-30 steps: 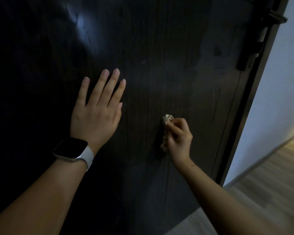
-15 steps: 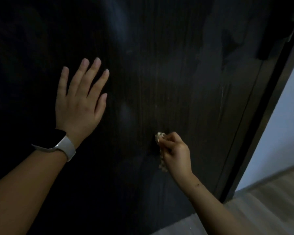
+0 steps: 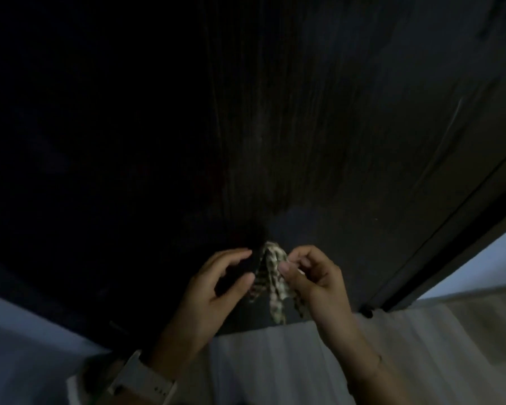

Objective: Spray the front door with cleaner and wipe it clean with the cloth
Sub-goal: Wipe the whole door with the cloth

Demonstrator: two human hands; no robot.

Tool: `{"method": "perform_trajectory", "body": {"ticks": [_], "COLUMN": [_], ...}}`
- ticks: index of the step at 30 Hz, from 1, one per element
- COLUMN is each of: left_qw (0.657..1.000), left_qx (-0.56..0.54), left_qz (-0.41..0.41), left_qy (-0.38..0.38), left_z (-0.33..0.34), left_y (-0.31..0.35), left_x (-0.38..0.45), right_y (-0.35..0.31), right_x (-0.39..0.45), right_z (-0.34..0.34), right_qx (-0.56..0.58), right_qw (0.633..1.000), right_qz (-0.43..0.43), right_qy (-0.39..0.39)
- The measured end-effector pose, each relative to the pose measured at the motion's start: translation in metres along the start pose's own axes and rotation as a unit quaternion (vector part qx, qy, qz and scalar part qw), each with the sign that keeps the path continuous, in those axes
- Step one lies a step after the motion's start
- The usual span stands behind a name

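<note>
I see the dark door (image 3: 275,112) filling most of the view, with pale floor (image 3: 421,346) below its bottom edge. Low against the door near that edge, my right hand (image 3: 319,282) pinches the patterned cloth (image 3: 272,276) between thumb and curled fingers. My left hand (image 3: 216,287), a watch (image 3: 140,381) on its wrist, curves loosely just beside the cloth; I cannot tell if it touches.
</note>
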State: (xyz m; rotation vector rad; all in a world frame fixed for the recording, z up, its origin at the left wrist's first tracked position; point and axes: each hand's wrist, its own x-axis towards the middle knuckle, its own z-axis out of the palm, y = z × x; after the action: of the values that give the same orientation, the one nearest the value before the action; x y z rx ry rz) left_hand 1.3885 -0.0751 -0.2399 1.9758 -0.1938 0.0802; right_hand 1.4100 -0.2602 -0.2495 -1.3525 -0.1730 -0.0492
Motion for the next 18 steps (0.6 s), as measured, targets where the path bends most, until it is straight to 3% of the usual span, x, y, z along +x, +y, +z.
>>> {"method": "perform_trajectory", "body": {"ticks": [2, 4, 12, 18], "left_qw": [0.99, 0.98, 0.954, 0.911], "left_qx": [-0.09, -0.138, -0.202, -0.318], "left_qz": [-0.094, -0.134, -0.219, -0.255], "left_qy": [-0.048, -0.054, 0.035, 0.06], "left_z": [0.013, 0.025, 0.011, -0.03], "left_y": [-0.01, -0.013, -0.028, -0.035], "left_x": [-0.004, -0.006, -0.037, -0.103], "right_y": [-0.001, 0.003, 0.028, 0.031], "right_x": [-0.001, -0.004, -0.026, -0.079], "right_z": [0.001, 0.001, -0.009, 0.023], "right_qx": [0.034, 0.047, 0.019, -0.056], "right_qw": [0.999, 0.998, 0.996, 0.993], "right_qz": [0.021, 0.042, 0.073, 0.103], "right_qy": [-0.019, -0.028, 0.051, -0.014]}}
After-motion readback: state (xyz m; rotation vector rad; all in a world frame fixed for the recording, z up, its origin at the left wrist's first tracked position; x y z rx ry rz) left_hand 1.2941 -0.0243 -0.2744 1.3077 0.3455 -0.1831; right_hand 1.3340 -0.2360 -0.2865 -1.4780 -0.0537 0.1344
